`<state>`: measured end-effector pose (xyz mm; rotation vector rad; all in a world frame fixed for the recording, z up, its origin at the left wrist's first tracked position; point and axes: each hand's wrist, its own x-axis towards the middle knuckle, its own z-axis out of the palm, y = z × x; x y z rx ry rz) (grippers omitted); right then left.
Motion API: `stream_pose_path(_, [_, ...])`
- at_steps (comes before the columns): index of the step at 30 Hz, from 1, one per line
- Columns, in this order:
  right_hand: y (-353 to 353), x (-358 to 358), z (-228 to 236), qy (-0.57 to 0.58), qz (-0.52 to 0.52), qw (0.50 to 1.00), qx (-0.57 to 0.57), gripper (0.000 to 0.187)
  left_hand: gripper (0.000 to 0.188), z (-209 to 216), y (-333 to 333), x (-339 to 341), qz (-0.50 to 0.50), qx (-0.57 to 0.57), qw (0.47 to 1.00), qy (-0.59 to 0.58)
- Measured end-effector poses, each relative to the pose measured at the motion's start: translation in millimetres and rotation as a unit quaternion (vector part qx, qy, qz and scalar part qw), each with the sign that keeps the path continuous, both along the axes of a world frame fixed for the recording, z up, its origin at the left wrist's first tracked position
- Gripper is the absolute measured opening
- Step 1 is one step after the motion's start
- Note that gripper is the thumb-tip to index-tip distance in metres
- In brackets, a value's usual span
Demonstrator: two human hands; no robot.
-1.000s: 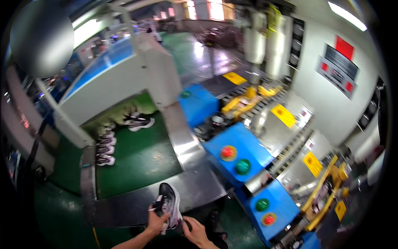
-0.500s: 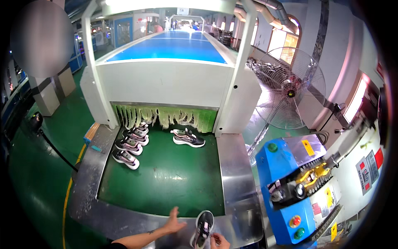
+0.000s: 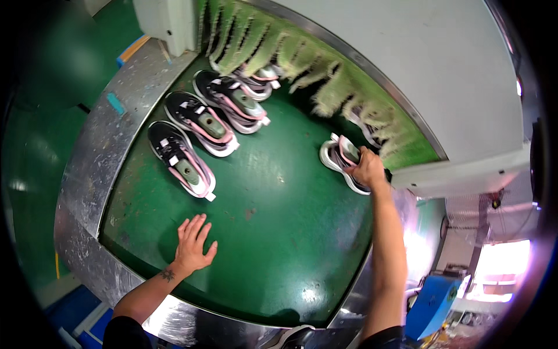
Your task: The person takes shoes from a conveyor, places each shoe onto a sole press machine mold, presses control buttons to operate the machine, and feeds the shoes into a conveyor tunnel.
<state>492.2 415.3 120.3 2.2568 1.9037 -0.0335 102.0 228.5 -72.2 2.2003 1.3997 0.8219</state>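
Note:
My right hand (image 3: 369,170) reaches far out and is closed around the side of a black, white and pink sneaker (image 3: 344,156), which rests on the green belt (image 3: 261,244) near the fringed curtain. My left hand (image 3: 194,245) hovers over the belt's near left part, fingers spread, holding nothing. Beyond it, several matching sneakers stand in a slanting row; the nearest sneaker (image 3: 185,166) has an olive insert in its opening. Another shoe (image 3: 367,125) shows partly behind the curtain. At the lower edge, a shoe (image 3: 295,337) sits on the metal ledge, mostly cut off.
A green fringed curtain (image 3: 279,46) hangs from the pale machine housing (image 3: 442,64) across the far side. A metal rim (image 3: 87,198) borders the belt, with a teal scrap (image 3: 115,103) on it. A blue machine (image 3: 430,305) stands at the lower right.
My right hand has left the shoe on the near ledge and now grips the sneaker by the curtain. My left hand has moved forward and left over the belt. The view has tilted down and closer.

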Motion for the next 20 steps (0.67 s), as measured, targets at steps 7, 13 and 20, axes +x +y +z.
stream_pose_path(7, [-163.7,-100.5,-35.2,0.149,0.03,0.987,0.055,0.052,0.05,12.9,-46.2,-33.2,0.048,-0.019,0.997,0.052])
stream_pose_path(13, [-480.6,-196.6,101.3,0.498,-0.271,0.815,0.118,0.047,0.048,104.2,-83.2,28.9,-0.023,-0.274,0.95,-0.15])
stream_pose_path(20, [-569.1,-164.9,202.5,0.271,0.316,0.88,0.228,0.073,0.076,273.3,-220.2,75.7,-0.315,-0.802,0.484,-0.151])
